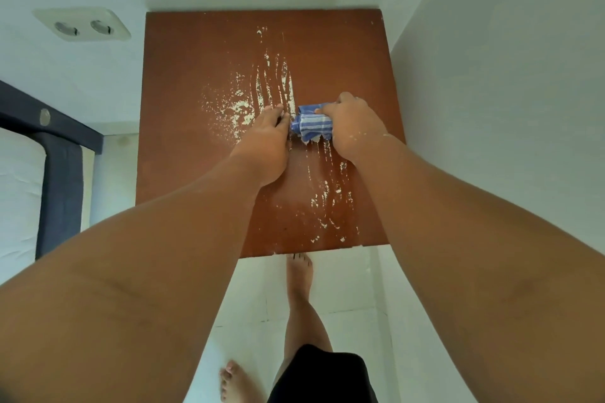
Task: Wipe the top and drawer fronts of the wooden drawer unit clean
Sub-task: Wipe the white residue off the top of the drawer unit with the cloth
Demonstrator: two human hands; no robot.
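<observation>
White walls [491,75] fill the upper and right parts of the frame. The brown top [203,52] of the drawer unit takes up the centre, seen from above; its drawer fronts are hidden. White residue [240,108] streaks and speckles the top from its middle down to the lower right edge.

At the left edge stands a bed [59,173] with a dark frame and a white mattress. A white tiled floor [343,281] lies below the unit, with two bare feet on it, and black shorts [324,373] show at the bottom.

Both arms reach in from the lower corners. The left hand [265,141] lies on the top with its fingers straight, tips just beside the cloth. The right hand [352,121], flecked white, has its fingers curled around a bunched blue-and-white striped cloth [311,124] pressed on the top at centre.

A double socket [82,24] sits on the wall at upper left.
</observation>
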